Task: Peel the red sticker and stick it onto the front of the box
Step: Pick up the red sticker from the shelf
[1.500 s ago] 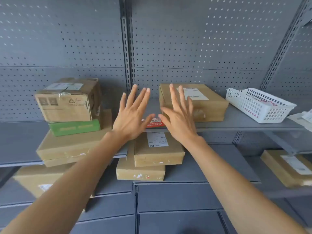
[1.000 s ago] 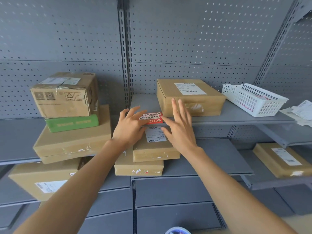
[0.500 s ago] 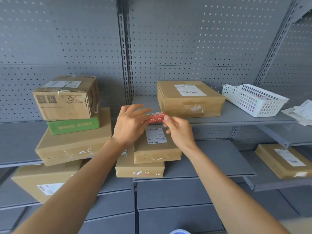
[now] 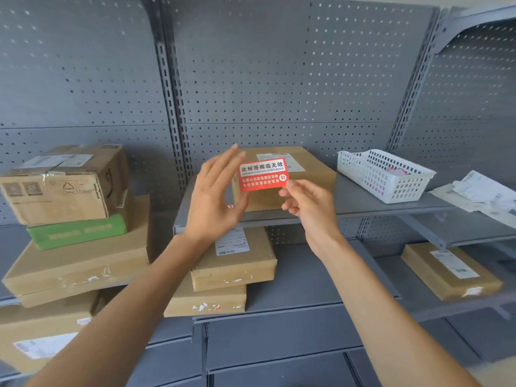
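Observation:
The red sticker (image 4: 263,175), with white and black print, is held up in the air in front of a flat brown box (image 4: 310,174) on the upper shelf. My right hand (image 4: 310,208) pinches its lower right corner between thumb and fingers. My left hand (image 4: 215,199) is at the sticker's left edge, fingers spread and pointing up; the thumb tip seems to touch the lower left corner, though I cannot tell if it grips. The box's front face shows partly below the sticker.
A white plastic basket (image 4: 382,174) stands right of the box on the same shelf (image 4: 363,205), with loose papers (image 4: 480,196) further right. Stacked cardboard boxes (image 4: 69,213) fill the left shelf. Two flat boxes (image 4: 231,263) lie on the lower shelf under my hands.
The sticker lay on the shelf edge; my hands closed on it, lifted it off and now hold it up facing me in front of the box.

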